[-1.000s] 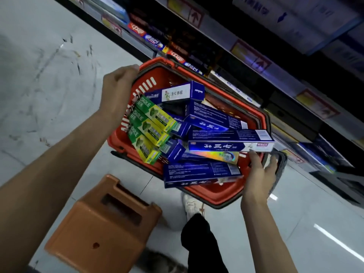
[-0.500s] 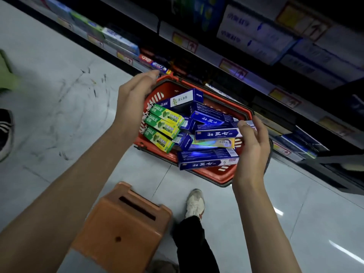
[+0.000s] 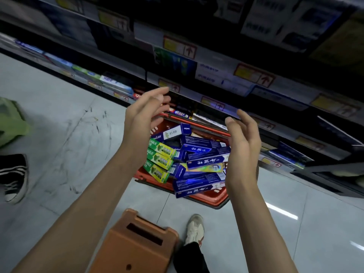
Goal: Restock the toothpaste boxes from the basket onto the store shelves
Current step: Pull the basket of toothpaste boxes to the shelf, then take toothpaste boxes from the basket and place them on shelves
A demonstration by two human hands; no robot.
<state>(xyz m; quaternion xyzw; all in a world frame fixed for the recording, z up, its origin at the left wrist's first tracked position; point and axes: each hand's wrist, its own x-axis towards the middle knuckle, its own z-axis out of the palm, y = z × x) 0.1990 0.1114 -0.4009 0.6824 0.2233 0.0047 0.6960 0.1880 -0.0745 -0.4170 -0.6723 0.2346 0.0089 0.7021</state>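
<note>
View from my head, looking down along a store aisle. My left hand (image 3: 146, 115) and my right hand (image 3: 245, 146) are both raised in front of me with the palms turned toward each other. Their fingers are apart and nearly straight, and neither hand grips anything. The two hands stand well apart, with the red basket (image 3: 206, 200) showing in the gap between them.

The basket lies low, at floor level, just before the bottom of the shelves (image 3: 189, 95). It is filled with toothpaste boxes lying flat and at mixed angles:
- Three green boxes (image 3: 160, 159) lie side by side along its left wall.
- Several dark blue boxes (image 3: 205, 161) are piled across the middle and right, and the nearest of them overhangs the front rim.
- A blue box with a white panel (image 3: 173, 133) lies at the far end.
- One shiny yellowish box (image 3: 204, 168) is wedged between blue ones.

No box is in either hand.

The shelves run diagonally across the upper part of the view. They are dark and blurred, with yellow price labels (image 3: 254, 74) along their front edges and more boxed goods behind, too blurred to read.

An orange plastic stool (image 3: 137, 245) stands on the grey tiled floor (image 3: 69, 134) below my left forearm. My light shoe (image 3: 195, 228) is just beside it. At the left edge there is a black sneaker (image 3: 14, 176) belonging to another person.
</note>
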